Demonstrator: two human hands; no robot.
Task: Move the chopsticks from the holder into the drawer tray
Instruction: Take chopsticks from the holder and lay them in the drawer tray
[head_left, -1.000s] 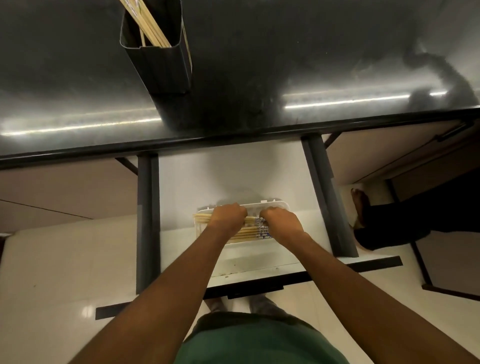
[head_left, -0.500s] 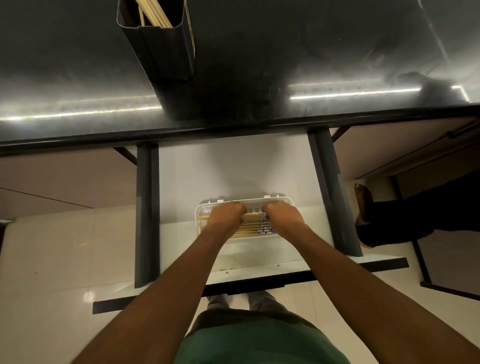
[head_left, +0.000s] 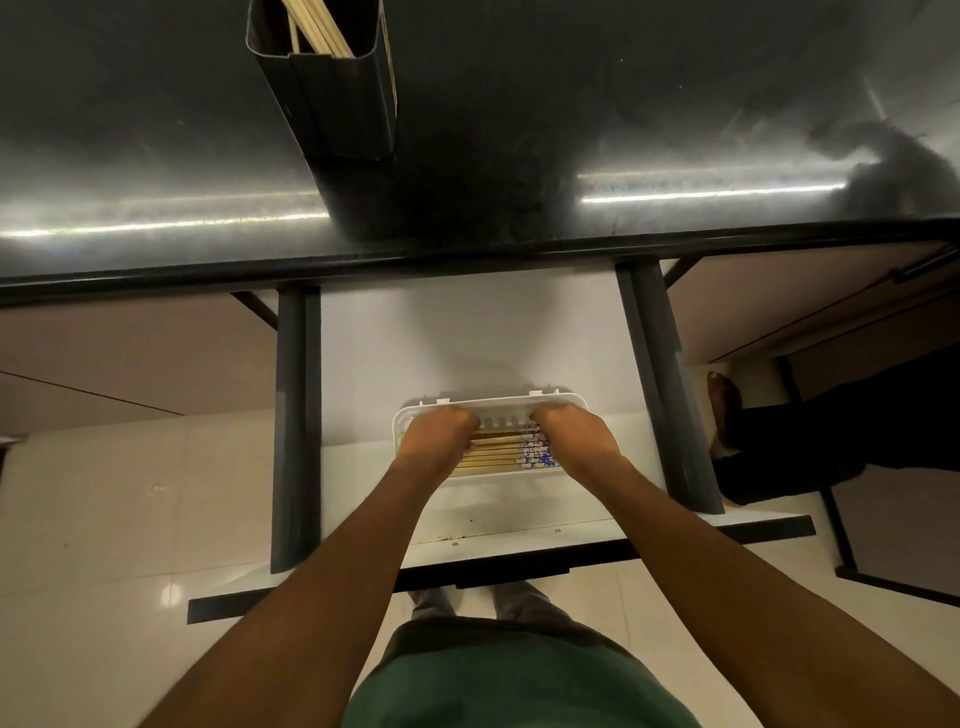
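Head view | chopsticks (head_left: 491, 457): pale wood, blue-white patterned ends at right, lying side by side in white tray (head_left: 574, 402) in open drawer (head_left: 467, 338) | left hand (head_left: 439, 434), right hand (head_left: 574, 436): curled over bundle, grip unclear | more sticks upright in dark holder (head_left: 337, 109) on worktop (head_left: 623, 104)
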